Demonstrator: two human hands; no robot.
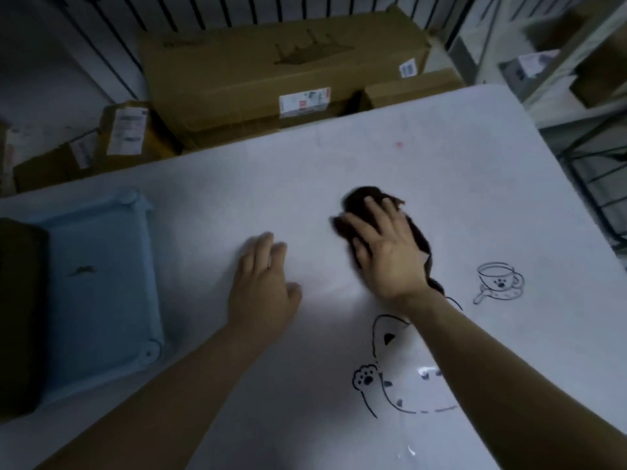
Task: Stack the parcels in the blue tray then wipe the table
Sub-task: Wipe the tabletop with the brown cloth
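Observation:
My right hand point(385, 247) lies flat with spread fingers on a dark brown cloth point(359, 196), pressing it onto the white table point(237, 184) right of centre. My left hand point(263, 283) rests on the bare table beside it, fingers straight and holding nothing. The blue tray point(108, 252) sits at the table's left side. A dark parcel point(20, 310) lies in the tray's left part, cut off by the frame edge.
Black cartoon drawings, a cat point(397, 368) and a cup point(500, 281), are printed on the table cover near me. Brown cardboard boxes point(271, 69) pile up behind the table's far edge. Metal shelving point(590, 157) stands at the right.

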